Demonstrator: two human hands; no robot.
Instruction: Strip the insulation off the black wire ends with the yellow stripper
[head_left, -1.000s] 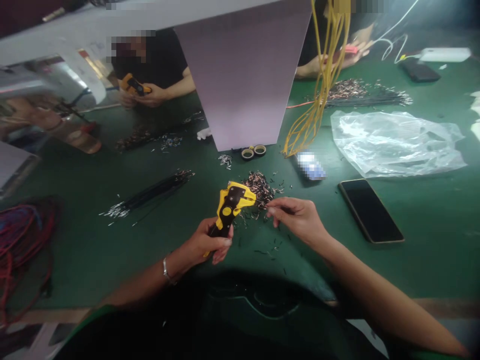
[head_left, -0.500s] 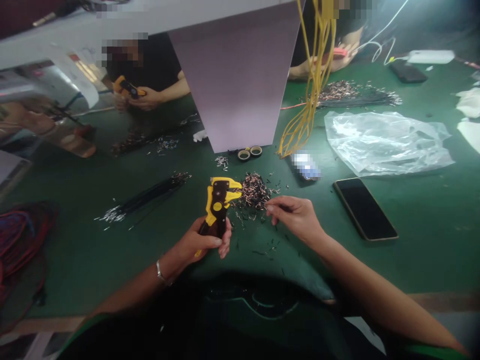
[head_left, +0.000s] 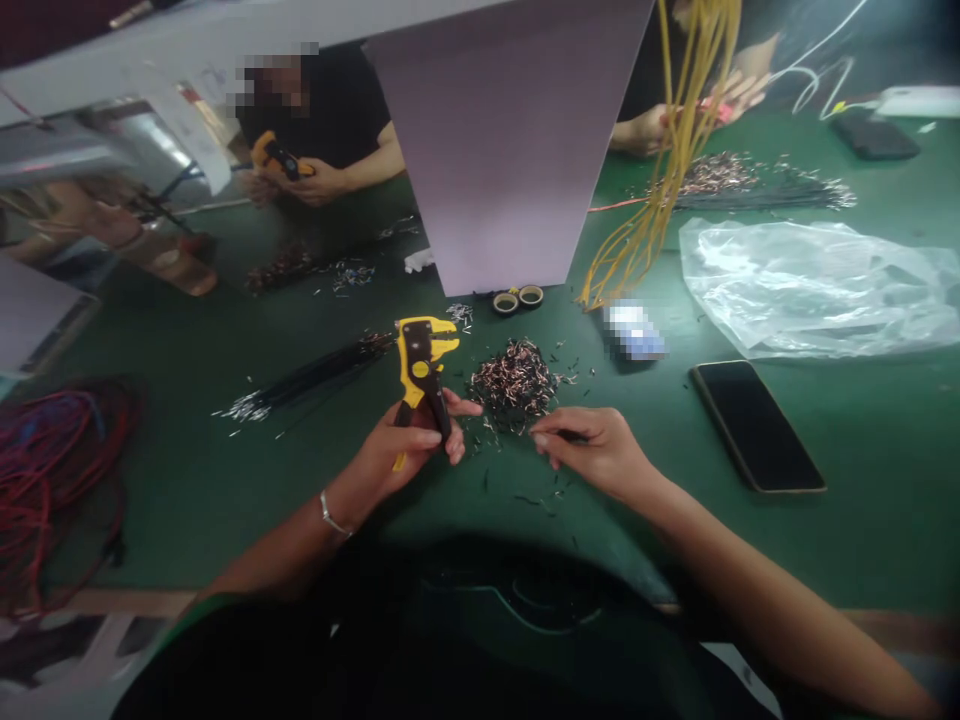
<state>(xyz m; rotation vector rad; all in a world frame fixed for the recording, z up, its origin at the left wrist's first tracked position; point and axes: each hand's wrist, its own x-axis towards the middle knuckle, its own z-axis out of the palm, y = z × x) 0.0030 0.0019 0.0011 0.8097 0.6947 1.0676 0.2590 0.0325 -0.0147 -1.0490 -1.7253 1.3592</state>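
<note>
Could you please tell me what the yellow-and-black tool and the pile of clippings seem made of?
The tool: probably painted metal or hard plastic, its yellow parts smooth and evenly coloured. The pile of clippings: likely bare copper, from its glinting reddish bits, mixed with black bits, perhaps plastic insulation.

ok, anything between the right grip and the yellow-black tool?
No upright obstacle visible. Only the left edge of the loose pile of wire clippings lies on the table between the right grip and the tool's open jaws. The left grip holds the yellow-black tool by its handles.
</note>
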